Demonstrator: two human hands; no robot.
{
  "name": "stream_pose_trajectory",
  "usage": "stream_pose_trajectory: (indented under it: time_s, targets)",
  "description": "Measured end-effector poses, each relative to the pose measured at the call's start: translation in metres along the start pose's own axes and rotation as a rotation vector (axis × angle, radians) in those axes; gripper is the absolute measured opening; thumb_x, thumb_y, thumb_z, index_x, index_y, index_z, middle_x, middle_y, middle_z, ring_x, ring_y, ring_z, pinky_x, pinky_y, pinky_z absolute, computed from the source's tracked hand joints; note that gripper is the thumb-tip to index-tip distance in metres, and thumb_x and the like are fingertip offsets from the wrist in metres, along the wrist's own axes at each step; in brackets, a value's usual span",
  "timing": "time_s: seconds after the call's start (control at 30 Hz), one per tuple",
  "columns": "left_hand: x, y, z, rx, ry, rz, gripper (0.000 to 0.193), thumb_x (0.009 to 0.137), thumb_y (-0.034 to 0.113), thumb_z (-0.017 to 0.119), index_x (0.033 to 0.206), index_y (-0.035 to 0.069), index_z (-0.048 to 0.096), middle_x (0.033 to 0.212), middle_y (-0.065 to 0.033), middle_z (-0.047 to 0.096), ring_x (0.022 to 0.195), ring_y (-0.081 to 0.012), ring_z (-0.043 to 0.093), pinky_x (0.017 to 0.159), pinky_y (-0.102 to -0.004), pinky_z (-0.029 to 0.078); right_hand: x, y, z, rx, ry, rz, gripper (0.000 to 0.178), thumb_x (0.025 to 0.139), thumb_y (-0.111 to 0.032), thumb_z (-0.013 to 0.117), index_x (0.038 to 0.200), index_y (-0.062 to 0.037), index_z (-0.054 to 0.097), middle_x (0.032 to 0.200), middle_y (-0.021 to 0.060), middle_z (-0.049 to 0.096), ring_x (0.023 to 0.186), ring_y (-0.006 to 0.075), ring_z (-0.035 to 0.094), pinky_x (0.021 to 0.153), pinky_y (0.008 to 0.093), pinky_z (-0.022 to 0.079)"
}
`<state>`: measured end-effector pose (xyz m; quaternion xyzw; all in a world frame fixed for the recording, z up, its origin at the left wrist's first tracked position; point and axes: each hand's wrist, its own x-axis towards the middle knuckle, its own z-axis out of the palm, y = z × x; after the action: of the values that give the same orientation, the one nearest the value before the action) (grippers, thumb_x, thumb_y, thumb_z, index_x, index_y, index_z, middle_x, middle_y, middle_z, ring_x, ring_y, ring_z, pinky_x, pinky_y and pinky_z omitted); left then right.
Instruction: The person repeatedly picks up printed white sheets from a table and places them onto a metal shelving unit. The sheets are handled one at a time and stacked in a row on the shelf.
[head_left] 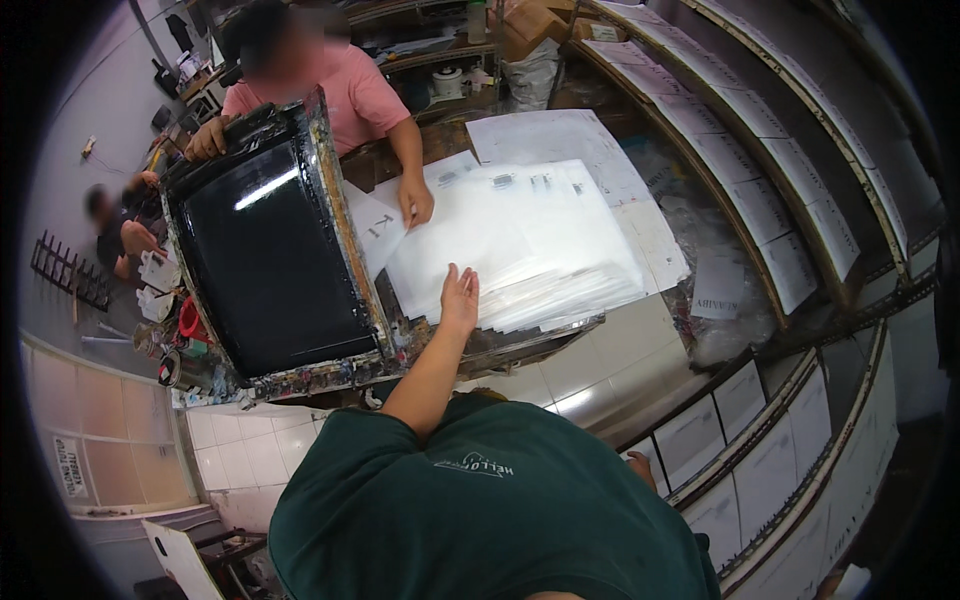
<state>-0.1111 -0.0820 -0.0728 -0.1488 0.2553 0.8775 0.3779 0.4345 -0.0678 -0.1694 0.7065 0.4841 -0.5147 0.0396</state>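
Observation:
My left hand (460, 298) reaches forward with its fingers spread, palm showing and nothing in it. It is over the near edge of a thick stack of white sheets (560, 235); I cannot tell whether it touches them. Across the table, a co-worker in a pink shirt has one hand (416, 202) on a printed white sheet (376, 232). The co-worker's other hand (208, 138) grips the top of a raised screen-printing frame (275, 240) with a dark, glossy mesh. My right hand (641, 467) is low by the rack, mostly hidden behind my body, its fingers unclear.
Curved-looking racks (735, 165) with rows of printed sheets stand along the right. A lower rack (730, 450) with more sheets is close to my right side. Cans and a red container (190, 318) crowd the frame's left side. Another person (125, 235) sits at far left.

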Motion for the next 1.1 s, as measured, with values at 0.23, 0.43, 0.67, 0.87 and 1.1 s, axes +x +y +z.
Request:
stream_pose_trajectory:
  time_s: [0.23,0.43,0.67,0.87,1.1]
  targets:
    - [0.077,-0.017,0.015,-0.2,0.106,0.133,0.055,0.08,0.031,0.067,0.111,-0.008,0.045,0.103,-0.0119,0.049,0.092,-0.0154,0.054,0.08,-0.0168,0.052,0.017,-0.003,-0.009,-0.001,0.061,-0.012,0.05,0.066,-0.005,0.055,0.116,-0.0034,0.055,0.088,0.0157,0.064,0.075,0.0246,0.062,0.064,0.0398,0.046]
    - [0.08,-0.089,0.094,-0.015,0.067,0.079,0.038,0.088,0.031,0.057,0.102,-0.005,0.054,0.093,-0.0089,0.058,0.085,-0.0147,0.057,0.078,-0.0178,0.05,0.076,-0.025,-0.007,-0.237,0.24,-0.469,0.041,0.078,-0.011,0.054,0.117,0.0004,0.053,0.094,0.0116,0.062,0.082,0.0186,0.057,0.07,0.0307,0.046]
    - [-0.1,-0.154,0.157,0.52,-0.337,-0.199,0.047,0.095,0.042,0.039,0.105,-0.001,0.056,0.09,-0.0043,0.057,0.073,-0.0106,0.049,0.076,-0.0231,0.043,-0.099,-0.371,-0.01,0.463,-0.085,-0.515,0.039,0.085,-0.044,0.054,0.104,-0.0099,0.062,0.091,0.0009,0.062,0.085,0.012,0.055,0.071,0.0294,0.041]
    - [-0.178,-0.154,0.154,0.89,-0.821,-0.161,0.043,0.095,0.039,0.041,0.11,0.0,0.053,0.1,-0.0077,0.06,0.086,-0.0148,0.054,0.079,-0.028,0.043,-0.172,-0.389,-0.041,0.736,0.168,-0.745,0.024,0.085,-0.022,0.059,0.101,-0.0049,0.061,0.083,0.0019,0.062,0.071,0.0101,0.056,0.062,0.0245,0.045]
    - [-0.177,-0.189,0.171,0.285,-1.275,-0.594,0.064,0.088,0.059,0.035,0.123,0.006,0.042,0.118,-0.0088,0.048,0.103,-0.0193,0.048,0.086,-0.0328,0.041,-0.312,-0.369,-0.112,0.808,0.505,-1.079,0.029,0.084,-0.008,0.057,0.111,0.0014,0.054,0.092,0.0044,0.064,0.076,0.0077,0.059,0.068,0.0219,0.048]
